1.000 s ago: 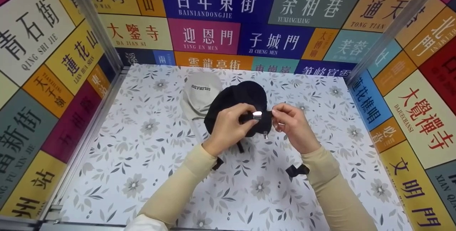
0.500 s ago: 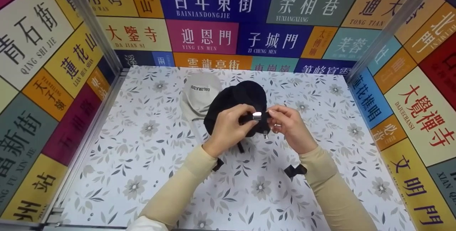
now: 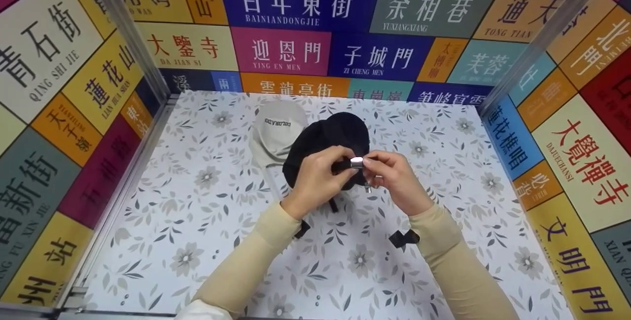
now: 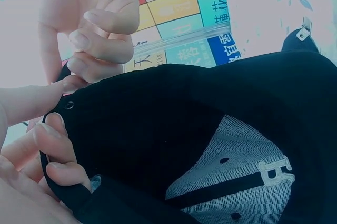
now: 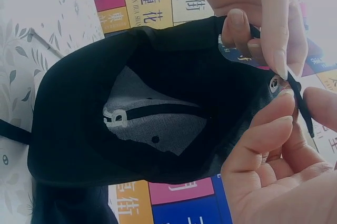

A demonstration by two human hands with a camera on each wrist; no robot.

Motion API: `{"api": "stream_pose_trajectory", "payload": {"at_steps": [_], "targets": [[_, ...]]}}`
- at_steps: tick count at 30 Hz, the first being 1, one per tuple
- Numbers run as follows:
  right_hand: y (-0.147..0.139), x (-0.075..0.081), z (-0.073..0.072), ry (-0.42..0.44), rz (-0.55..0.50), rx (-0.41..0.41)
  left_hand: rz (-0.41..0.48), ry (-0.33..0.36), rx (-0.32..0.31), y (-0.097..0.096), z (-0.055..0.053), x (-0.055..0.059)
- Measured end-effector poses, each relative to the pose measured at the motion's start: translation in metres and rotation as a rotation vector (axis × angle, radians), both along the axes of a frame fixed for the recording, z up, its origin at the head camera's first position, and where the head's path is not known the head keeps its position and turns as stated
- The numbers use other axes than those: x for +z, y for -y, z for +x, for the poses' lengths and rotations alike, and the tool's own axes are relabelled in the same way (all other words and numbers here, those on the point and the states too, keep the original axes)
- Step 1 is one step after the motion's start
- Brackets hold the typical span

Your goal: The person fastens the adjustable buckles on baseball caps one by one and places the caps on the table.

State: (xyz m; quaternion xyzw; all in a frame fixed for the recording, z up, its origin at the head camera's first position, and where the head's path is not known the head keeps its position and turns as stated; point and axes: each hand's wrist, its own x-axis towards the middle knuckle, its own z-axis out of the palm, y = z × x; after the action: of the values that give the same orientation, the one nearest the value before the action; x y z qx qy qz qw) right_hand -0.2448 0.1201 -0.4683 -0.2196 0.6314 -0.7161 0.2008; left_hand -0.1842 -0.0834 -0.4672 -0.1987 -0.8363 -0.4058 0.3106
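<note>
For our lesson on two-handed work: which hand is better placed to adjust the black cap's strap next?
Probably the right hand: its fingertips are at the strap end, beside the silver piece, while the left hand is busy gripping the cap.

the black, round-crowned cloth cap (image 3: 315, 137) looks matt, its pale grey mesh lining (image 5: 180, 133) rough-woven. at the black cap's near edge, a silver rectangular metal buckle (image 3: 357, 162) shines glossy. beside the black cap, the off-white cloth cap (image 3: 276, 135) is matt; around both, the white floral-printed sheet (image 3: 236, 266) looks smooth.
</note>
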Motion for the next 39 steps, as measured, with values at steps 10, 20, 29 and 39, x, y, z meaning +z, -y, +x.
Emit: {"api": "stream_pose_trajectory", "payload": {"at_steps": [10,20,29,39], "targets": [[-0.0009,-0.0002,0.0018,-0.017,0.011,0.001,-0.022,-0.004,0.015,0.0008,0.0012,-0.0009],[-0.0039,0.0013,0.0008,-0.049,0.019,-0.013,-0.035,0.013,0.008,0.0007,0.002,-0.0011],[-0.0057,0.0008,0.0027,-0.053,0.027,-0.017,-0.031,0.019,0.012,0.0005,0.0041,-0.0032],[-0.0064,0.0033,0.0026,-0.074,0.038,-0.034,-0.038,0.015,0.011,0.0012,0.0037,-0.0015]]}}
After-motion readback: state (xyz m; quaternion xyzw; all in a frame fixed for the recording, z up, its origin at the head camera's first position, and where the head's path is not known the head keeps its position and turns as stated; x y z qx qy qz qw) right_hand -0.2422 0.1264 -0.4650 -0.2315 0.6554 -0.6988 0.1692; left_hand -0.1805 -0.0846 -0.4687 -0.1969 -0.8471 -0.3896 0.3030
